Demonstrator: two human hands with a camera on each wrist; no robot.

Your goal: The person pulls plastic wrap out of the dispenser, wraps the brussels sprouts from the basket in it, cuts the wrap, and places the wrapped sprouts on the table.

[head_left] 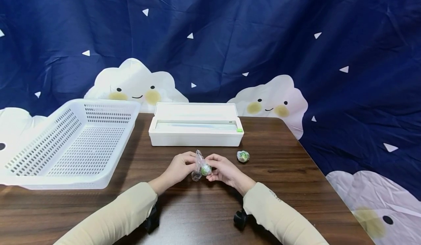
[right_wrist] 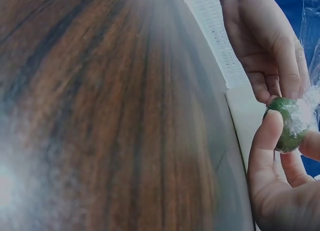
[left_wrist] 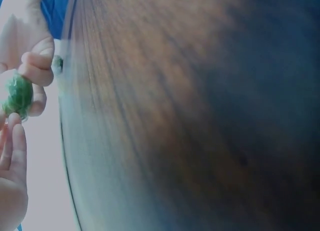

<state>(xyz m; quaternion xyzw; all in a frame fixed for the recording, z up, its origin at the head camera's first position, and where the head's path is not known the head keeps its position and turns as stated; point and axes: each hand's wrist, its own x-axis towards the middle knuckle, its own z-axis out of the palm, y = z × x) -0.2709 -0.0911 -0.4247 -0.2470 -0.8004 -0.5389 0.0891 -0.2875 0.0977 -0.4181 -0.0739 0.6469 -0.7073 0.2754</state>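
Between both hands is a small green round vegetable (head_left: 206,169), wrapped in clear plastic film (head_left: 199,159). My right hand (head_left: 226,170) pinches the vegetable between thumb and fingers. From the other side, my left hand (head_left: 180,168) pinches the film, its fingertips close against the vegetable. In the right wrist view the shiny film stands up loosely beside the green vegetable (right_wrist: 290,125). The left wrist view catches both hands at its left edge, around the green vegetable (left_wrist: 19,95). A second wrapped green piece (head_left: 243,156) lies on the table to the right.
A white film dispenser box (head_left: 196,139) with raised lid and a green slider (head_left: 239,130) stands behind the hands. At left is a large white perforated basket (head_left: 113,166). The brown wooden table (head_left: 283,194) ends at a slanted right edge, before a blue cloud-patterned curtain (head_left: 210,48).
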